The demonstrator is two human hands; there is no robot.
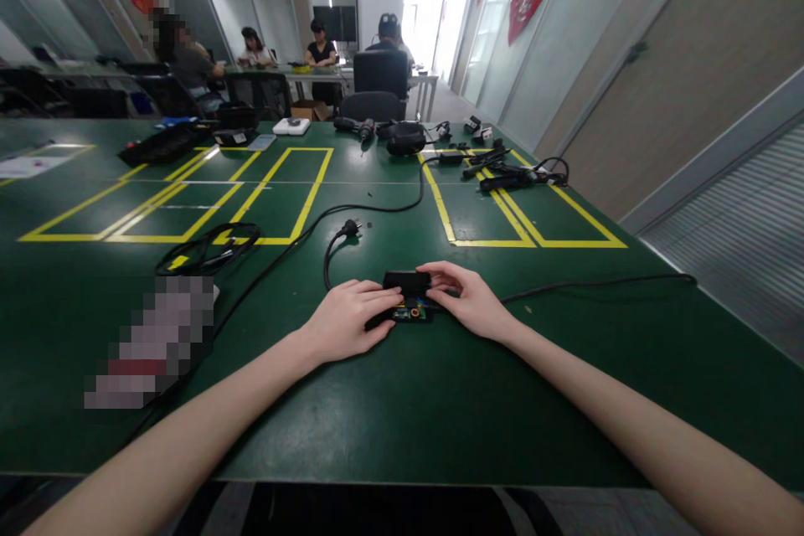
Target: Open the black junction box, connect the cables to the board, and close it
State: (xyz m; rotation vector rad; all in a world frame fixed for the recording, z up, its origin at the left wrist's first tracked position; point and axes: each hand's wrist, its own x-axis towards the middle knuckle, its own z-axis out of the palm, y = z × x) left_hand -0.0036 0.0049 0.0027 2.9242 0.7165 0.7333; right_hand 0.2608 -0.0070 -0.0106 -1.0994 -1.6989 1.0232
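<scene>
A black power adapter casing lies opened on the green table in front of me. Its black cover [405,280] is at the far side, above a circuit board [411,313] with a ring-shaped coil. My left hand [352,318] grips the left end, its fingers on the cover and its thumb by the board. The thumb and fingers of my right hand [468,295] are closed about the cover's right end. A black plug [350,228] on a short cord lies beyond my left hand. Another black cord [603,282] runs rightward from behind my right hand.
A pixelated object [157,343] lies left, by a coiled black cable [210,249]. A long cord crosses the table [352,419]. Further back are yellow tape outlines, a power drill [355,128], a black pouch [405,138] and tangled cables [502,172]. People sit at a far table.
</scene>
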